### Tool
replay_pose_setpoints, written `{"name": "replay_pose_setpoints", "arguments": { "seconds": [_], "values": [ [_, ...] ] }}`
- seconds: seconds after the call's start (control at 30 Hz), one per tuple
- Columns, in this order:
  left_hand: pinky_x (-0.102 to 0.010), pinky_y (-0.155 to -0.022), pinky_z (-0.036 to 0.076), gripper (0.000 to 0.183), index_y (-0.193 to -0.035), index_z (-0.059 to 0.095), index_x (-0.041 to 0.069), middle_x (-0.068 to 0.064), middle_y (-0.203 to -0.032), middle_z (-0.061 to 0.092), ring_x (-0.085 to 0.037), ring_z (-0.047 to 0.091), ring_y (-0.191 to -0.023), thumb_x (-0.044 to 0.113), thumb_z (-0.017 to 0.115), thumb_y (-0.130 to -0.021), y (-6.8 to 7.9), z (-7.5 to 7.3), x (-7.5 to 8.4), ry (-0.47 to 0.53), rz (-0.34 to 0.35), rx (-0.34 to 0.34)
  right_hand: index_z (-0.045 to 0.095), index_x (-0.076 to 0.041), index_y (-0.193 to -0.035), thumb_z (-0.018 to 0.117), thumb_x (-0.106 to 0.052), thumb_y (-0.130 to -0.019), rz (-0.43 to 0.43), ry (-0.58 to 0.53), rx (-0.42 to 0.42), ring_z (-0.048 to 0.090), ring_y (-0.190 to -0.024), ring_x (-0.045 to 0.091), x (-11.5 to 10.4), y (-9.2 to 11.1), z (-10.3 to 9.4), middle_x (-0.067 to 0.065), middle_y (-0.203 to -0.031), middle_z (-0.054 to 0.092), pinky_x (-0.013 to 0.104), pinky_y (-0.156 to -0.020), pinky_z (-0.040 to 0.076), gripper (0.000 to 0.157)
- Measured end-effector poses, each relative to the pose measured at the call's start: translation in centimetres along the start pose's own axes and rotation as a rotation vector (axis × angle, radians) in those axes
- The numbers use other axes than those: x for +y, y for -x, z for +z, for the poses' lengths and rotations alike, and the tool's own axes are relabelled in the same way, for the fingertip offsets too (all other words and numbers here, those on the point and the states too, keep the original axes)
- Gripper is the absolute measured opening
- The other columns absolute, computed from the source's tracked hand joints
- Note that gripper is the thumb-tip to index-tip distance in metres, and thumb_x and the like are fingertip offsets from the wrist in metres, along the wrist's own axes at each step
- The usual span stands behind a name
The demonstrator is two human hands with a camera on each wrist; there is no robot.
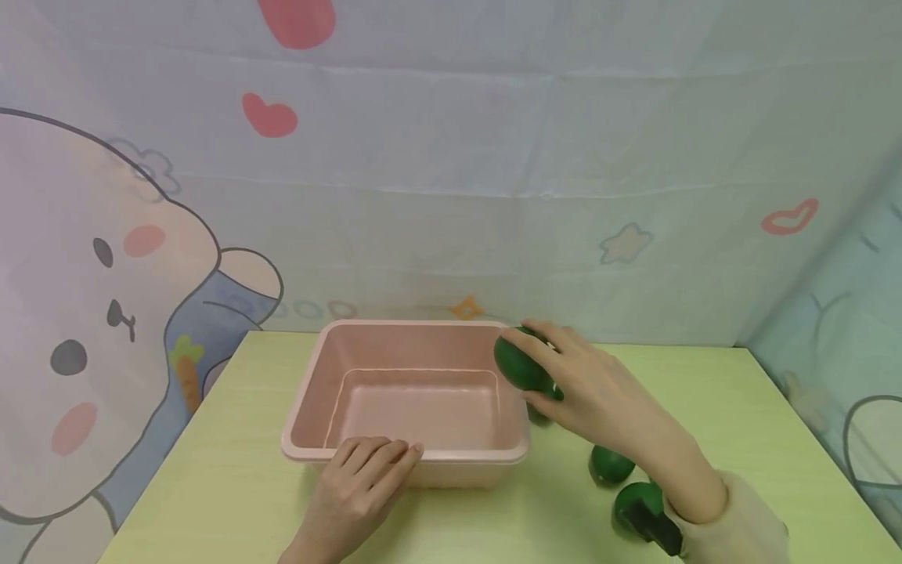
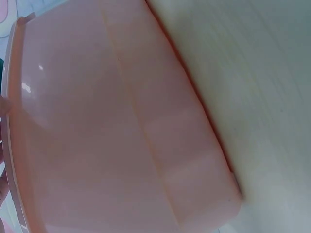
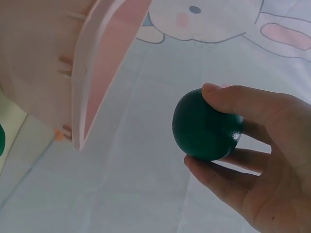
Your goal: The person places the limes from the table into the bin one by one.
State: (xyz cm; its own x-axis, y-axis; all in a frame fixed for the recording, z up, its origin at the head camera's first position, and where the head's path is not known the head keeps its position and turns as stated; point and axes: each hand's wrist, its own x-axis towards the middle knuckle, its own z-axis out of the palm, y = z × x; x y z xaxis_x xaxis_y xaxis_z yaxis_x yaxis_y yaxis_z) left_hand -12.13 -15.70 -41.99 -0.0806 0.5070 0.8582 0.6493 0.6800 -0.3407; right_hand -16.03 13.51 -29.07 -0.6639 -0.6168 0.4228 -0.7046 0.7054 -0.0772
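Note:
A pink plastic basin (image 1: 405, 455) stands upright on the table, its inside bare as far as the head view shows. My left hand (image 1: 362, 486) lies at its front rim with the fingers hooked over the edge; the left wrist view shows mostly the basin's outer wall (image 2: 97, 126). My right hand (image 1: 599, 384) holds a dark green, glossy ball (image 3: 201, 128) between thumb and fingers. That ball is raised by the basin's right rim, near the far corner. Another green ball (image 1: 541, 411) is partly hidden beneath the right hand.
More green balls lie on the table right of the basin, one green ball (image 1: 611, 464) near the forearm and another green ball (image 1: 634, 505) partly covered by a black strap piece (image 1: 655, 526) at the right wrist. A printed cloth (image 1: 423, 157) hangs behind the pale table (image 1: 225, 470).

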Motion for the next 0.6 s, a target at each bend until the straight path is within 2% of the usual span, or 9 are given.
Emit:
{"name": "replay_pose_setpoints", "arguments": {
  "seconds": [0.27, 0.6],
  "values": [
    [-0.029, -0.067, 0.05, 0.025, -0.094, 0.075, 0.006, -0.005, -0.081, 0.072, -0.019, 0.063, -0.072, 0.015, 0.052, -0.098, -0.1, -0.1, 0.0, -0.001, -0.001, 0.016, 0.046, -0.015, -0.142, 0.078, -0.019, -0.08, -0.039, -0.015, 0.0, 0.058, -0.116, 0.031, 0.5, -1.4, -0.3, 0.014, -0.137, 0.052, 0.043, -0.086, 0.055, 0.069],
    [-0.029, -0.066, 0.05, 0.025, -0.093, 0.075, 0.006, -0.005, -0.081, 0.071, -0.019, 0.063, -0.071, 0.015, 0.052, -0.098, -0.4, -0.2, 0.0, -0.006, 0.007, 0.029, 0.046, -0.018, -0.142, 0.078, -0.024, -0.08, -0.061, -0.073, -0.028, 0.055, -0.123, 0.028, 0.7, -3.1, -0.2, 0.01, -0.137, 0.053, 0.044, -0.094, 0.052, 0.069]
  ]
}}
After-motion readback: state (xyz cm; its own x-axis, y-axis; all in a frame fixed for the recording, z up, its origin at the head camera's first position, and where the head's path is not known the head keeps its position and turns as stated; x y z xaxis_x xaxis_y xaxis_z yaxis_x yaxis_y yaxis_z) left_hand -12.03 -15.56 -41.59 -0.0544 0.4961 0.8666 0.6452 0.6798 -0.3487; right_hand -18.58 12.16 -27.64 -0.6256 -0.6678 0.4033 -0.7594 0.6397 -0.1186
